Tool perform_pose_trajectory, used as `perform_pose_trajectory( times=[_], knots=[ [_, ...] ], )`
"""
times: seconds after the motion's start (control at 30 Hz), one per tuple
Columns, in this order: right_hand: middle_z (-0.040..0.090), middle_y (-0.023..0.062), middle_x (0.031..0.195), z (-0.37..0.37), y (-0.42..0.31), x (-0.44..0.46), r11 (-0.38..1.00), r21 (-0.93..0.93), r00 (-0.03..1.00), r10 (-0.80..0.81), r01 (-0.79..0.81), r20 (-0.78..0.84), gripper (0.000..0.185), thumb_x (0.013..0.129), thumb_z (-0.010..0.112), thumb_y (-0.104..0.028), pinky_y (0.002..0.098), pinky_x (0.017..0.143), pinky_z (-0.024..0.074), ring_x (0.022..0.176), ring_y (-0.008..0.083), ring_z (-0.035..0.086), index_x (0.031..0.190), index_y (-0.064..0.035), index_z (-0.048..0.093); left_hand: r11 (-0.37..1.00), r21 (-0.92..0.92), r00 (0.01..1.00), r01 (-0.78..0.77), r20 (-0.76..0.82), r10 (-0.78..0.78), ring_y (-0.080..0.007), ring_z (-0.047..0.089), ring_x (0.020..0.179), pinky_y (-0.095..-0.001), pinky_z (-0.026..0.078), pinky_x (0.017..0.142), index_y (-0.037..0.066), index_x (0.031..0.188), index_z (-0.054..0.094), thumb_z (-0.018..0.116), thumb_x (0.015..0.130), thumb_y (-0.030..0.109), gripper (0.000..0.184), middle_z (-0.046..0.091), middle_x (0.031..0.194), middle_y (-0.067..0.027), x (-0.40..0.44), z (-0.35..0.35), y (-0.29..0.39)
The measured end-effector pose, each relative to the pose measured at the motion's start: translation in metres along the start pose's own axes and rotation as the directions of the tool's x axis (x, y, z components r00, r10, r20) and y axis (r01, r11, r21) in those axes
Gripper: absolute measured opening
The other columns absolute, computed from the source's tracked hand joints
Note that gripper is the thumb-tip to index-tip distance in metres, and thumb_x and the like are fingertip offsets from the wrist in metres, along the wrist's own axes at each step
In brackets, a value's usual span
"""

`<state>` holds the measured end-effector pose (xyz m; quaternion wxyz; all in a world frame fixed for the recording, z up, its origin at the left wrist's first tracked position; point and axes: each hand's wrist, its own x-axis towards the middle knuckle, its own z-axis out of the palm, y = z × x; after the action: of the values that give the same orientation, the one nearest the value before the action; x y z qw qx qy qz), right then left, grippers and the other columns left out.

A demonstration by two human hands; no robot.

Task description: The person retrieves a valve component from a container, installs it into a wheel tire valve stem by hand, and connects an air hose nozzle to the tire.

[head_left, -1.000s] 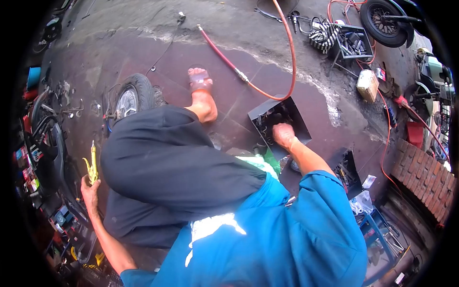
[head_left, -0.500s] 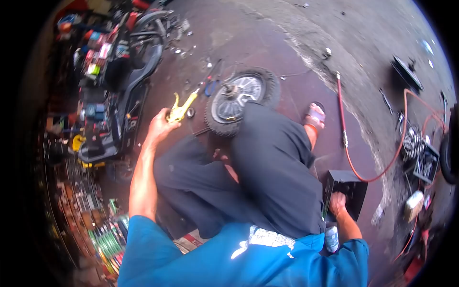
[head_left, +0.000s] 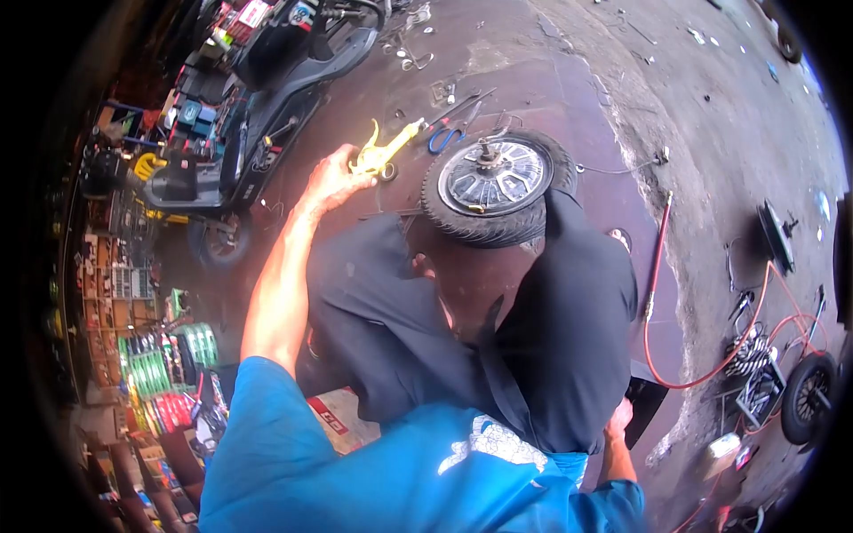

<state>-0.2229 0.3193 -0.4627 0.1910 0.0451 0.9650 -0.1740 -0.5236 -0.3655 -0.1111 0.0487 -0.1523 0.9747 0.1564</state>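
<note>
My left hand [head_left: 336, 184] is closed round a yellow tool with a lever and a long nozzle [head_left: 387, 149], which points away over the floor. A small dark ring [head_left: 388, 172] lies close by it. In front of my knees a spoked wheel with a black tyre [head_left: 498, 182] lies flat, its axle sticking up. Blue-handled scissors [head_left: 446, 139] rest between the tool's tip and the wheel. My right hand [head_left: 619, 417] is low beside my right leg, at the edge of a black box [head_left: 647, 410]; its fingers are mostly hidden.
A dark scooter [head_left: 253, 133] stands at the left, with shelves of goods [head_left: 133, 284] behind. A red air hose [head_left: 659, 253] curves along the right. Farther right are a spare wheel [head_left: 807, 398] and metal parts [head_left: 755, 391]. Small bits litter the floor ahead.
The view has swung, so the wheel and scooter appear farther right. My right hand shows at the box's edge rather than inside its opening. My left hand still holds the yellow tool.
</note>
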Motion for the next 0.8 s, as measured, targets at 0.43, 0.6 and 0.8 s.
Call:
perform_pose_trajectory(
  times=[0.43,0.6,0.8],
  knots=[
    [0.057,0.0056,0.078,-0.258,-0.103,-0.006,0.541,0.836,0.64,0.674,-0.088,-0.369,0.022,0.094,0.054,-0.025,0.0314,0.055,0.0466,0.066,0.0137,0.055,0.098,-0.0036,0.057,0.785,-0.619,0.928,0.001,-0.291,-0.231,-0.0188,0.068,0.09,-0.0373,0.054,0.079,-0.005,0.109,0.061,0.088,0.076,0.015,0.047,0.073,0.1,-0.0137,-0.068,0.098,-0.077],
    [0.061,0.005,0.091,-0.343,-0.18,0.102,0.729,0.68,0.849,0.307,0.081,-0.43,0.028,0.098,0.059,-0.031,0.0278,0.066,0.0446,0.078,0.0115,0.057,0.11,-0.0051,0.064,0.512,-0.657,0.761,0.553,0.15,-0.631,-0.0234,0.069,0.088,-0.0393,0.054,0.076,-0.002,0.106,0.059,0.085,0.079,0.023,0.046,0.071,0.101,-0.0163,-0.125,0.304,-0.168],
    [0.069,0.0059,0.089,-0.346,-0.351,0.243,0.711,0.685,0.986,-0.156,0.158,-0.065,0.027,0.097,0.061,-0.024,0.0261,0.066,0.0481,0.075,0.012,0.063,0.109,-0.0016,0.068,0.348,-0.516,0.585,0.783,0.42,-0.694,-0.0246,0.067,0.095,-0.0381,0.054,0.082,-0.001,0.118,0.059,0.081,0.083,0.025,0.049,0.068,0.108,-0.0148,-0.191,0.386,-0.149]
  ],
)
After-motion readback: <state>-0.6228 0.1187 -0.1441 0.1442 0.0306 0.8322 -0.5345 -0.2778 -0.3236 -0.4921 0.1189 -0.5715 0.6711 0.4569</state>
